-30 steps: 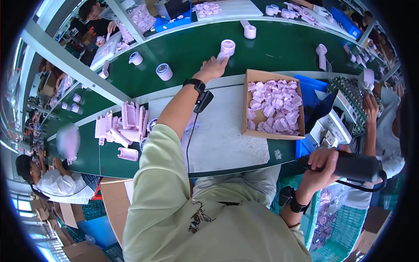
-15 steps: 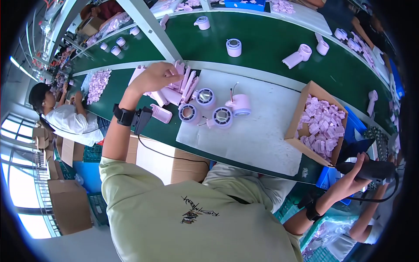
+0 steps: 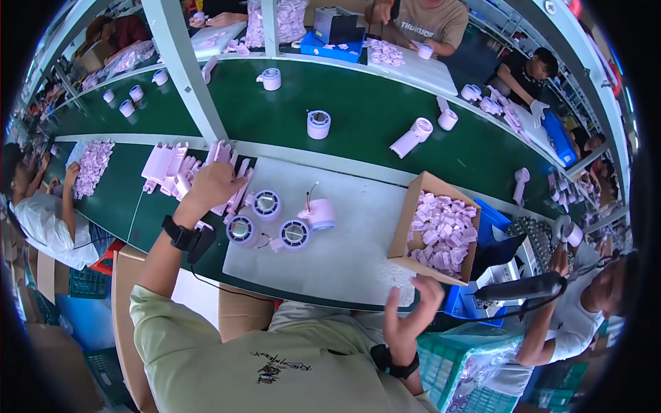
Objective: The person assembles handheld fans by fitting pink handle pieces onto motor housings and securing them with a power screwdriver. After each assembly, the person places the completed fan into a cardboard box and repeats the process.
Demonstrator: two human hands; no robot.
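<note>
My left hand [image 3: 215, 184] reaches into a pile of pink plastic handle shells [image 3: 165, 165], its fingers curled round a shell there; the fingertips are partly hidden. Beside it, three round pink fan heads with grilles sit close together, the nearest being this fan head [image 3: 241, 230]. Another pink fan head [image 3: 319, 214] with wires sticking up stands beside them on the white mat [image 3: 337, 265]. My right hand [image 3: 411, 322] is raised at the mat's front edge, open, fingers apart and holding nothing. To its right is a black corded, cylinder-shaped tool [image 3: 520, 287].
A cardboard box [image 3: 401, 234] of small pink parts stands at the mat's right, beside a blue bin [image 3: 458, 303]. Fan units rest on the green belt [image 3: 275, 110] beyond. A metal post [image 3: 182, 76] rises behind my left hand. Co-workers sit on both sides and opposite.
My right hand has let go of the black tool and moved left to the mat's front edge. My left hand has lowered into the handle shells. The view has turned right and up.
</note>
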